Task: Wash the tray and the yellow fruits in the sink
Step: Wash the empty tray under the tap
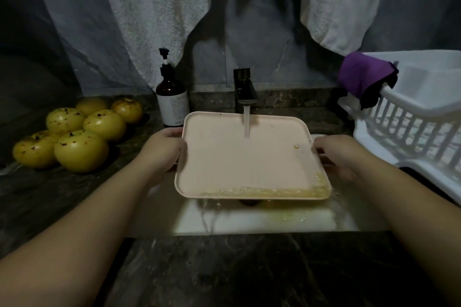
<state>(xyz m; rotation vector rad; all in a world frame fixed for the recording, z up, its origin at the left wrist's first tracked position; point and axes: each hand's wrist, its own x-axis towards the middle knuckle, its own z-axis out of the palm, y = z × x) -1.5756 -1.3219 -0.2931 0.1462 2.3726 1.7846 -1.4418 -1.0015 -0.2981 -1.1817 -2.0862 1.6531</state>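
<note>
Over the sink (249, 222), the left hand (164, 151) and right hand (341, 154) grip the stiff, light tray (244, 157) by opposite side rims; wet, likely slippery.

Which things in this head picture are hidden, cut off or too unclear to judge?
- Sink drain: mostly hidden under the tray.
- Fingers of the left hand and right hand: partly behind the tray's sides.
- Bottle label: too small to read.
- Dish rack: cut off by the right edge.

six yellow fruits (82, 132), one tray (249, 157)
</note>
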